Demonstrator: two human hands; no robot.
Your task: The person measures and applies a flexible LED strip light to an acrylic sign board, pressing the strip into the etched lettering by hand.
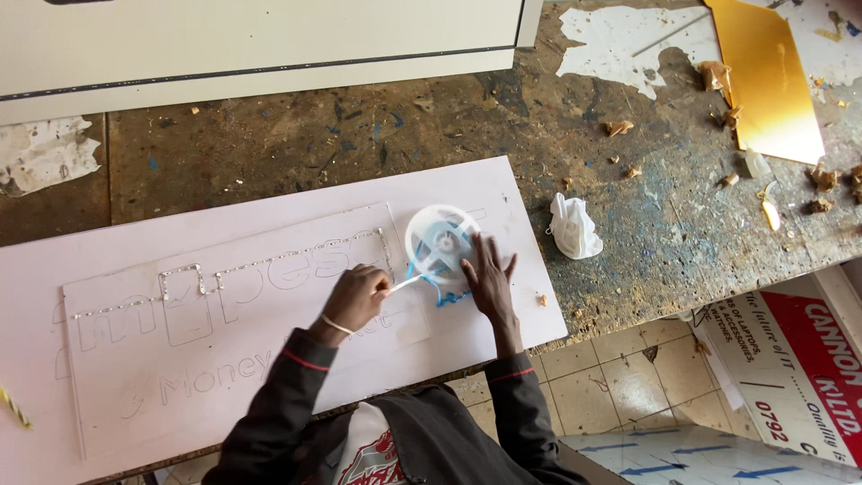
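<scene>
Hands worked near the right end of a pale pink board (269, 224) that lay across the middle of the frame on a paint-stained workbench (377, 126). Left hand (357, 298) was curled, fingertips pinched on a thin white strip (404, 283) that ran up and right toward a white plastic reel (441, 240). Right hand (488, 277) lay flat on the board just below and right of the reel, fingers spread, fingertips touching the reel's rim. A loose blue strip (446, 295) curled on the board between the two hands.

A clear cut-out sheet (180, 359) sat on the left part of the board, a line of strip already laid along its upper letter grooves. The board's right edge stood close beside the right hand; its lower right corner overhung the bench edge above tiled floor (620, 386). Open bench surface lay right of the board, broken by a crumpled white wad (573, 226) nearby and a gold sheet (768, 81) at upper right, well apart. A large white panel (260, 45) filled the upper left.
</scene>
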